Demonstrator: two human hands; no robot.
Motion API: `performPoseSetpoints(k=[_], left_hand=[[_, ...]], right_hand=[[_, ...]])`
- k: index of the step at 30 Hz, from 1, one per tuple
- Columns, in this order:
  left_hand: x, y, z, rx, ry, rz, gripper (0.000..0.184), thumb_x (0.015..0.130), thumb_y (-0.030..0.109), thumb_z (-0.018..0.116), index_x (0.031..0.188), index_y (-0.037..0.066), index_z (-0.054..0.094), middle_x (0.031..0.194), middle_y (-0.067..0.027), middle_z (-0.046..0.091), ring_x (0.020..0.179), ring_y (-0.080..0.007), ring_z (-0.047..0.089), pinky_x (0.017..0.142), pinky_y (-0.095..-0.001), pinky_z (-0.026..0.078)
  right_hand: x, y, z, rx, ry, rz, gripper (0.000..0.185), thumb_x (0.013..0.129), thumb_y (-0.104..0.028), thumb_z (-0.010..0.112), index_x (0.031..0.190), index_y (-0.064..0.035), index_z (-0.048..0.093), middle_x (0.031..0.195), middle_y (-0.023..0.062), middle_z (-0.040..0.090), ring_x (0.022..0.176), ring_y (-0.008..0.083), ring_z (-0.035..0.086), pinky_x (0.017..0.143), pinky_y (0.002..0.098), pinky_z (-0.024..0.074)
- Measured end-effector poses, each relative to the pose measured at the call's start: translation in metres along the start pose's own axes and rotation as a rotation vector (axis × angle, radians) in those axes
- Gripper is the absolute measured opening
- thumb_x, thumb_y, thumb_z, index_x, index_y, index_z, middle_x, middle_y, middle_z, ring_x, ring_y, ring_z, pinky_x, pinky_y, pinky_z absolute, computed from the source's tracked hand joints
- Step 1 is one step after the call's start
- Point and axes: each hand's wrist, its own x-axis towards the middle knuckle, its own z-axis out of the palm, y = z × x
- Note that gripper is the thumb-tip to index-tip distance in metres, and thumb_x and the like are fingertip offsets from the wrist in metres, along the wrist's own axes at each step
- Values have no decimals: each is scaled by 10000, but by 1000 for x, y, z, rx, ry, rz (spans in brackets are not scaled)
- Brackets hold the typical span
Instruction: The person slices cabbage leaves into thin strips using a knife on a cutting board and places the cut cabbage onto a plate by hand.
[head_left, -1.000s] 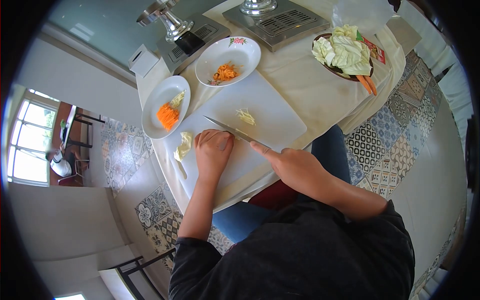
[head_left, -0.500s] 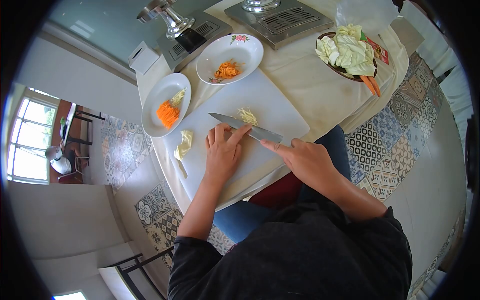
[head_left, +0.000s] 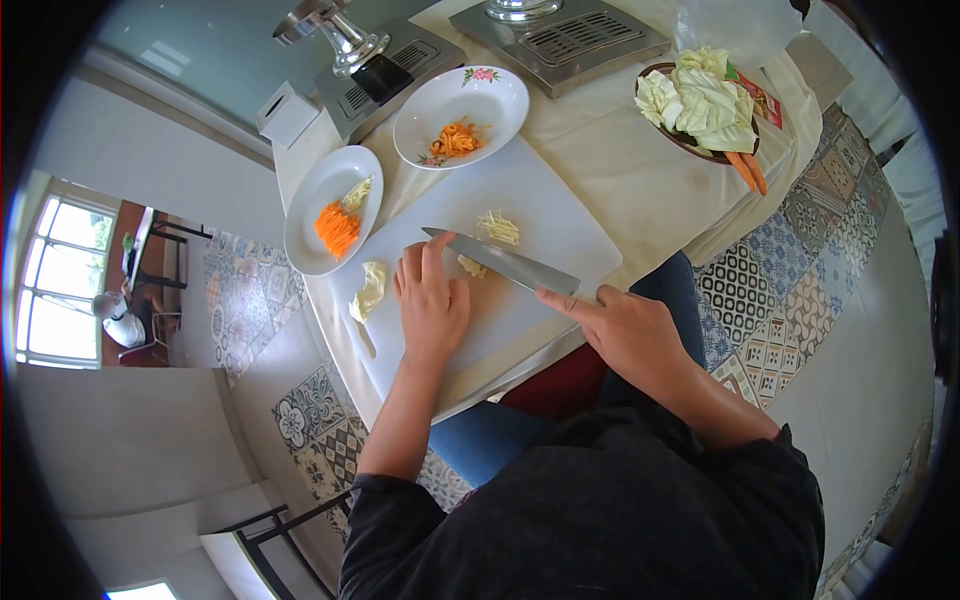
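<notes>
My right hand (head_left: pixel 635 332) is closed round the handle of a kitchen knife (head_left: pixel 515 265), index finger along the blade's base. The blade lies slantwise over a white cutting board (head_left: pixel 560 205), its tip to the upper left. My left hand (head_left: pixel 432 305) is open, fingers stretched out, with a fingertip at the blade near its tip. A small piece of cabbage (head_left: pixel 472 267) sits on the near side of the blade, beside that hand. Beyond the blade is a little heap of shredded cabbage (head_left: pixel 498 228). A larger cabbage piece (head_left: pixel 369 291) rests left of my left hand.
An oval plate (head_left: pixel 297 205) holds shredded carrot and cabbage at the left. Behind the board, a flowered bowl (head_left: pixel 505 110) contains carrot shreds. A brown bowl (head_left: pixel 690 148) of cabbage leaves and carrots stands at the right. Metal stands (head_left: pixel 560 45) line the back. A person (head_left: pixel 122 325) sits far left.
My left hand has moved left along the blade to near its tip, uncovering the small cabbage piece. The knife and my right hand have shifted slightly right and toward me.
</notes>
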Motion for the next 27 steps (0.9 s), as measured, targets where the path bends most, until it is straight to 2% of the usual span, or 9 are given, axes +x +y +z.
performPoseSetpoints(k=[5, 8, 11, 17, 27], left_hand=[[0, 5, -2, 69, -26, 70, 457, 825, 66, 550, 1253, 186, 658, 1359, -162, 481, 1191, -359, 469, 1074, -490, 321], [-2, 6, 3, 105, -76, 98, 445, 880, 123, 531, 1291, 231, 662, 1491, -173, 388, 1289, -395, 410, 1113, -512, 284], [-2, 6, 7, 103, -96, 114, 471, 920, 172, 503, 1367, 260, 625, 1557, -173, 326, 1347, -403, 370, 1142, -527, 246], [2, 4, 7, 31, -36, 58, 489, 929, 177, 496, 1401, 260, 596, 1566, -170, 324, 1358, -404, 367, 1145, -526, 235], [2, 8, 8, 88, -86, 79, 410, 963, 194, 505, 1346, 235, 644, 1575, -161, 312, 1378, -395, 350, 1155, -515, 226]], right_hand=[[-6, 0, -10, -2, -10, 23, 606, 884, -81, 598, 1403, -392, 589, 744, 85, 549, 572, 265, 626, 528, 376, 542], [-9, 3, -11, -22, -3, 29, 606, 885, -72, 594, 1398, -395, 594, 751, 85, 547, 588, 262, 633, 536, 374, 544], [-10, 7, -9, -26, 30, 41, 604, 888, -71, 590, 1395, -399, 595, 761, 83, 547, 597, 260, 639, 541, 373, 546], [-10, 6, -13, -34, -2, 40, 605, 888, -73, 591, 1391, -410, 596, 777, 81, 548, 601, 262, 638, 552, 371, 550], [-13, 9, -11, -72, 19, 32, 630, 877, -68, 591, 1401, -418, 586, 792, 76, 546, 629, 261, 641, 564, 374, 552]])
